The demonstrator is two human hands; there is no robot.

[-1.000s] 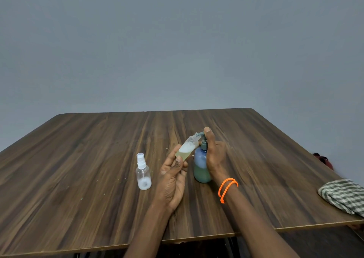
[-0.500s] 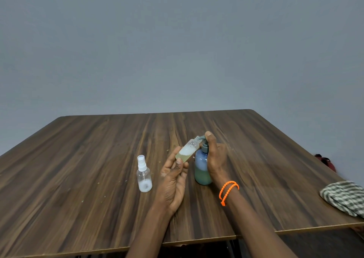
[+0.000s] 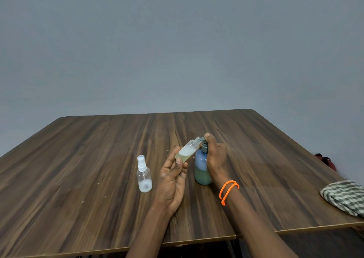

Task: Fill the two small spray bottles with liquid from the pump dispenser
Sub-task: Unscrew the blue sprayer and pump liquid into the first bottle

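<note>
Our left hand (image 3: 173, 181) pinches the uncapped bottle (image 3: 187, 151) tilted against the dispenser (image 3: 201, 169) nozzle, partly filled; our right hand (image 3: 215, 157) grips the dispenser. Left of the dispenser, the capped bottle (image 3: 144, 176) looks nearly empty.

A plain blue-grey wall (image 3: 177, 46) fills the upper half of the view, evenly lit, with no marks on it. Below it stands a dark wood-grain bench (image 3: 82, 171) with a rounded far corner and a pale front edge. A green-and-white checked cloth (image 3: 343, 196) lies at the bench's right edge. Beyond that edge a small red object (image 3: 326, 160) shows, too little of it to identify.
</note>
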